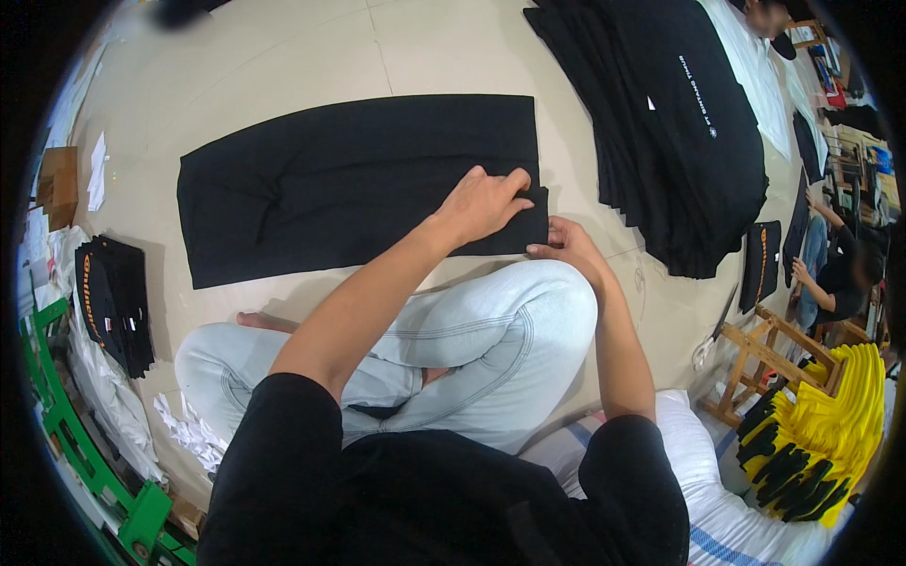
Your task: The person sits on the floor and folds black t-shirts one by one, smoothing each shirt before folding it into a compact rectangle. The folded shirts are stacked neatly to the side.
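A black garment (340, 184), folded into a long strip, lies flat on the tiled floor before my crossed legs. My left hand (488, 201) rests palm down on its right part, fingers bent near the right edge. At the garment's lower right corner is my right hand (563, 244), thumb and fingers about the edge; whether cloth is pinched between them cannot be told. To the right lies a large overlapping stack of black garments (672, 141), the top one bearing white print and a small white tag.
Stacks of folded black garments with orange print stand at left (113, 304) and right (761, 265). A wooden stool (771, 354), scissors (722, 318), yellow-and-black garments (821, 431) and white sacks (679, 453) are at right. A green metal frame (92, 453) is lower left. A co-worker (839, 269) sits far right.
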The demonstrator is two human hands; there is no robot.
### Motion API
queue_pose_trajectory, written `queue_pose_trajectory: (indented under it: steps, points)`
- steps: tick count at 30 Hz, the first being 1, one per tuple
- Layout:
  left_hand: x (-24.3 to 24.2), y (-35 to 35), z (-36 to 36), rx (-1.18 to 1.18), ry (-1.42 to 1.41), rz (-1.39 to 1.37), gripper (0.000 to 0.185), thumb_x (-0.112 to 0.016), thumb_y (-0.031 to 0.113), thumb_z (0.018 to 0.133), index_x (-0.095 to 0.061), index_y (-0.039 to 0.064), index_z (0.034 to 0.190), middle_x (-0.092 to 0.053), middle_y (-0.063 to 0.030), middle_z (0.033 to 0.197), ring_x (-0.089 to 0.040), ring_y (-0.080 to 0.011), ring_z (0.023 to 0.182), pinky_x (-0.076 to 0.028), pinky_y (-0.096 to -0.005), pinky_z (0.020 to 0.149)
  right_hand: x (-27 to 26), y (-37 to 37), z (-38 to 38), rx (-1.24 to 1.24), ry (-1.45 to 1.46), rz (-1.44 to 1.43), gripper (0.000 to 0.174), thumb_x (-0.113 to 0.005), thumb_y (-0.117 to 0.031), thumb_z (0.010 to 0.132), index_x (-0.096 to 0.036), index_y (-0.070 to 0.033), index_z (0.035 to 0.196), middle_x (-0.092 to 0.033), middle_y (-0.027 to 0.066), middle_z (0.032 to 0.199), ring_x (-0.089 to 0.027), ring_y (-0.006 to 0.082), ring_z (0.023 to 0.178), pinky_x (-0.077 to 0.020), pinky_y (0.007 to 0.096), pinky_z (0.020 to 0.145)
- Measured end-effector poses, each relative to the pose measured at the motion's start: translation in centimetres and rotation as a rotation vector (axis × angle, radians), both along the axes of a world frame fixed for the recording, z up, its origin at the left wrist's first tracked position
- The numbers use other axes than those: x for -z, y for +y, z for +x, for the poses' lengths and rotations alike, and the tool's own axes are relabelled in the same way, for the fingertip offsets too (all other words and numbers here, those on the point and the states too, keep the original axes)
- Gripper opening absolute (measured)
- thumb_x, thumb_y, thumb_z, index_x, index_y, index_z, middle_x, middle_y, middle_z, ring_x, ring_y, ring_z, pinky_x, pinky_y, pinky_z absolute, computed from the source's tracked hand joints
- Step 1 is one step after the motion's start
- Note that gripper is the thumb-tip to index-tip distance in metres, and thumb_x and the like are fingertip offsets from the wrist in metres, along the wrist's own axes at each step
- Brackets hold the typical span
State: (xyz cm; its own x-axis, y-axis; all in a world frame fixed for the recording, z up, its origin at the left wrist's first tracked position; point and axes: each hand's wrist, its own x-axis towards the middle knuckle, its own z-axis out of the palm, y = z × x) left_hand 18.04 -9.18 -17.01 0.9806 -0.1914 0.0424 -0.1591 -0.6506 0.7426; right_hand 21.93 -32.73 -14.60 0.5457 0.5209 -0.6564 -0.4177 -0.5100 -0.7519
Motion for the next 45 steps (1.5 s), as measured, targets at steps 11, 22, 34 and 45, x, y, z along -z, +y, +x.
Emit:
queue_pose_trajectory:
  steps: [11, 22, 34, 45]
  points:
    - [3.2, -1.1, 1.0, -0.108, -0.089, 0.278, 0.023, -0.06, 0.032, 0.107, -0.06, 0.01, 0.103, -0.074, -0.0102, 0.085, -0.071, -0.0289, 0.082, -0.04, -0.0419, 0.082, 2.8, -0.9, -1.5, 0.175, -0.133, -0.095, 0.035, -0.082, -0.011, 0.093, -0.063, 0.001, 0.119, -0.075, 0.01, 0.086, -0.069, 0.0119, 0.073, -0.053, 0.027, 0.065]
    - [2.2, 0.9, -5.6, -0.042, -0.258, 0.32, 0.044, -0.073, 0.029, 0.097, -0.065, 0.007, 0.135, -0.056, -0.0112, 0.148, -0.044, -0.0272, 0.147, -0.031, -0.0509, 0.12, 2.6, -1.4, -2.6, -0.163, -1.255, -0.223, 0.059, -0.088, -0.021, 0.082, -0.063, -0.01, 0.135, -0.067, 0.0096, 0.136, -0.066, 0.0241, 0.115, -0.0511, 0.0382, 0.095]
    - [2.0, 3.4, -8.0, 0.053, -0.03, 0.559, 0.079, -0.047, 0.063, 0.104, -0.032, 0.019, 0.167, -0.028, -0.0113, 0.174, -0.02, -0.032, 0.162, -0.011, -0.06, 0.13, 4.2, -0.1, -1.0, -0.675, -1.362, -0.536, 0.084, -0.062, -0.056, 0.098, -0.04, -0.006, 0.161, -0.032, 0.0108, 0.172, -0.024, 0.0397, 0.159, -0.0112, 0.067, 0.126]
    - [2.4, 11.3, -6.3, -0.307, -0.039, 0.686, 0.072, -0.051, 0.055, 0.106, -0.036, 0.018, 0.166, -0.032, -0.016, 0.171, -0.027, -0.0363, 0.159, -0.017, -0.06, 0.129, 2.0, 3.7, 2.1, -0.694, -1.449, -0.369, 0.08, -0.059, -0.055, 0.101, -0.039, -0.008, 0.162, -0.034, 0.0102, 0.171, -0.027, 0.0352, 0.159, -0.0145, 0.0579, 0.129]
